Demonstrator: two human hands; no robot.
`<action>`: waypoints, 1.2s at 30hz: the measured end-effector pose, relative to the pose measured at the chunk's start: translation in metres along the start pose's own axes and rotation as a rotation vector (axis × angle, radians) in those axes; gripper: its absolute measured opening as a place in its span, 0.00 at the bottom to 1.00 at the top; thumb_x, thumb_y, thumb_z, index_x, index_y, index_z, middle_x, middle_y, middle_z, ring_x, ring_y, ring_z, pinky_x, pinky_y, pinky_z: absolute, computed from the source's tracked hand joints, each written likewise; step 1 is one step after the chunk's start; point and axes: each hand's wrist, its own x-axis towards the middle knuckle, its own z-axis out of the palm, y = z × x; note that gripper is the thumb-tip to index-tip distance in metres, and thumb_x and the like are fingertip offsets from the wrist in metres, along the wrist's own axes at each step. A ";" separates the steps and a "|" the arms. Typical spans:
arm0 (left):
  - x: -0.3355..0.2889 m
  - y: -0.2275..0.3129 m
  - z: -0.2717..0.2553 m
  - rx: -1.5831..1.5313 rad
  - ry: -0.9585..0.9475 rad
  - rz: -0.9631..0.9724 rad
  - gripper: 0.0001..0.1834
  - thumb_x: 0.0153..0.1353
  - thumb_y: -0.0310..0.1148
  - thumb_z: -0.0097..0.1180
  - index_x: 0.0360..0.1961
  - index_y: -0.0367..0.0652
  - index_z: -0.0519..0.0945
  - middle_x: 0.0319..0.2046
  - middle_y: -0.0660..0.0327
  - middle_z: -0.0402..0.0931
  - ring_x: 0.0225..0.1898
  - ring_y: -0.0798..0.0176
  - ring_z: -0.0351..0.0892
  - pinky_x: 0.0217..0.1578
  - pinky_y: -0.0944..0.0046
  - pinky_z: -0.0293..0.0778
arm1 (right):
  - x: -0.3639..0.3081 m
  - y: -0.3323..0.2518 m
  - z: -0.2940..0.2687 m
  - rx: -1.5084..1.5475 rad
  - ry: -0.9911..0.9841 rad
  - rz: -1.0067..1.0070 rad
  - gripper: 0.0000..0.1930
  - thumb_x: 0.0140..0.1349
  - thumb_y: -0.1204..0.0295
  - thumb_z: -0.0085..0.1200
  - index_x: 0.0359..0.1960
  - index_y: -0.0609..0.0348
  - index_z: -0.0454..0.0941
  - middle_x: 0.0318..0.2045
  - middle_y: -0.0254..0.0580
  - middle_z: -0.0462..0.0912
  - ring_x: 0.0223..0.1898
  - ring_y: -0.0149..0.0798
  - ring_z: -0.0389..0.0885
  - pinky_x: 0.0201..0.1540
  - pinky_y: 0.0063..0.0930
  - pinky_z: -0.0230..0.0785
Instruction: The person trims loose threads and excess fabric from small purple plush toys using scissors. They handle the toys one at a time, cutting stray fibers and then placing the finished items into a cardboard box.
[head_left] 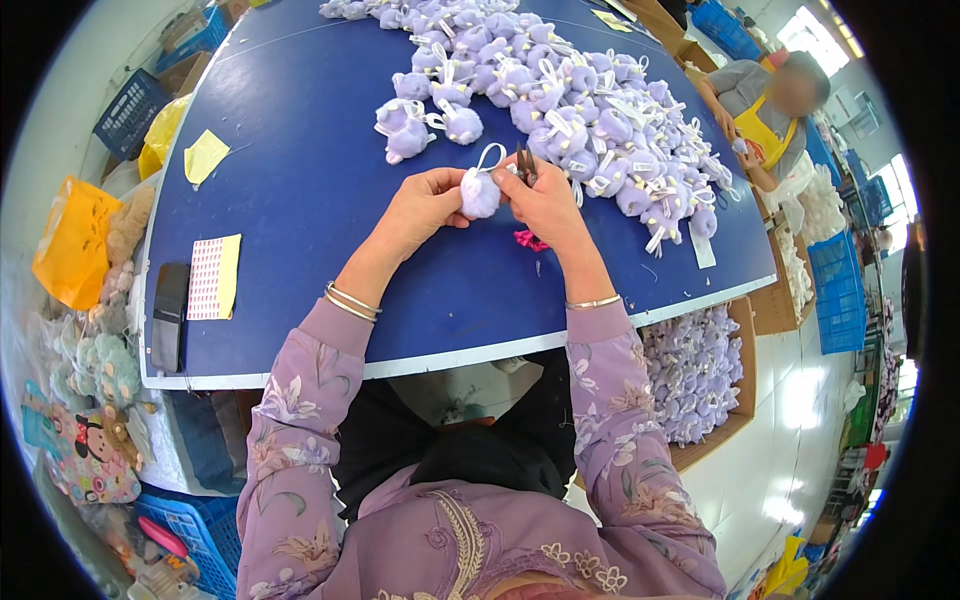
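A small lavender plush toy (480,196) with a white loop (491,150) on top is held over the blue table. My left hand (424,208) is closed, gripping the plush by its left side. Dark-bladed thread snips (526,166) stick up out of my right hand (545,206), which is closed around them. The thumb and fingers of that hand also meet the base of the loop. Just beyond my hands lie a few loose plush toys (402,130), beside a large pile of the same plush toys (580,115). A bright pink item (530,240) lies beneath my right wrist.
On the blue table (300,150), a phone (170,318), a sticker sheet (214,278) and yellow paper (206,157) lie to the left. A cardboard box of lavender plush (695,375) stands below the right edge. Another person (765,110) sits at the far right. Blue crates (836,292) stand beyond.
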 end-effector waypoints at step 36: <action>-0.005 0.002 0.016 -0.111 0.253 0.303 0.12 0.62 0.33 0.60 0.39 0.34 0.77 0.31 0.58 0.79 0.29 0.66 0.83 0.30 0.70 0.79 | 0.001 0.004 -0.005 0.296 -0.027 0.162 0.11 0.58 0.70 0.62 0.35 0.64 0.76 0.18 0.26 0.70 0.15 0.19 0.62 0.16 0.17 0.50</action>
